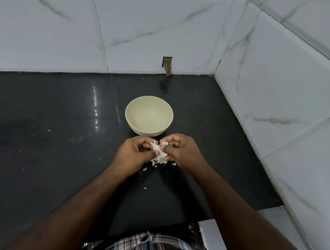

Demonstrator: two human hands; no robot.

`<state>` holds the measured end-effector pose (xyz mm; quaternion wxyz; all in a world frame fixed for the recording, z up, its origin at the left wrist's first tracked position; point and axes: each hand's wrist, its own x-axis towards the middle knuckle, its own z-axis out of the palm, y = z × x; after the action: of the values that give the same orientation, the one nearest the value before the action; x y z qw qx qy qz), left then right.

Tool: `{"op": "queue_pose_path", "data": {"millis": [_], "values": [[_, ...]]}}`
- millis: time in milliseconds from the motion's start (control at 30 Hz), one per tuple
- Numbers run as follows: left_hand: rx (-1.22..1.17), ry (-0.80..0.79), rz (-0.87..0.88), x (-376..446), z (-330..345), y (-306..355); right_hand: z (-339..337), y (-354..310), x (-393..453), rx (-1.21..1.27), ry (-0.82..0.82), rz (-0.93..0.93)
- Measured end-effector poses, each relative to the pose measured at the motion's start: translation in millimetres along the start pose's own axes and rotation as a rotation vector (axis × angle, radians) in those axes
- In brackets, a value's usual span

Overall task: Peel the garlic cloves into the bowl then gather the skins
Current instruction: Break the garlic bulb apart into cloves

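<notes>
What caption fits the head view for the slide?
Both hands, left and right, peel garlic before an empty cream bowl; skins litter the black counter.

1. A cream bowl (149,118) stands mid-counter, just beyond the two hands, blocking the straight path to the far wall.
2. Black counter (41,127) lies open to the left, bare but for tiny flecks.
3. Tiled wall (280,106) closes the right side; a narrower strip of counter runs between it and the bowl.
4. Skins (158,160) litter the counter under the hands.
</notes>
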<state>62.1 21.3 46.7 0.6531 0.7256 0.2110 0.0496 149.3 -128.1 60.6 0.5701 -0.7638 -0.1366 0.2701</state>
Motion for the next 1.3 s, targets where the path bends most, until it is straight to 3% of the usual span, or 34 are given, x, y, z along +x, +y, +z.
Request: {"op": "queue_pose_path", "data": {"millis": [100,333,567,733,967,1167,1300], "values": [[-0.006,0.010,0.013,1.2,3.8,3.0,-1.4,-1.3,-2.0,0.066,-0.001,-0.014],[-0.261,0.027,-0.039,0.3,15.7,10.5,-13.3,-3.6,0.2,0.191,0.068,0.031],[-0.379,0.008,-0.137,3.2,12.6,8.9,-37.1,10.8,0.3,-0.034,0.132,-0.019],[-0.374,-0.008,-0.155,7.5,15.2,4.6,-57.9,22.7,9.2,-0.442,0.159,-0.005],[-0.369,-0.016,-0.177,8.9,16.3,5.1,-66.2,14.3,8.5,-0.405,0.136,0.014],[-0.356,-0.019,-0.188,9.6,16.4,1.1,-74.5,13.5,10.1,-0.518,0.082,-0.015],[-0.359,-0.027,-0.190,10.1,16.0,0.8,-68.9,9.1,8.1,-0.546,0.319,-0.130]]}}
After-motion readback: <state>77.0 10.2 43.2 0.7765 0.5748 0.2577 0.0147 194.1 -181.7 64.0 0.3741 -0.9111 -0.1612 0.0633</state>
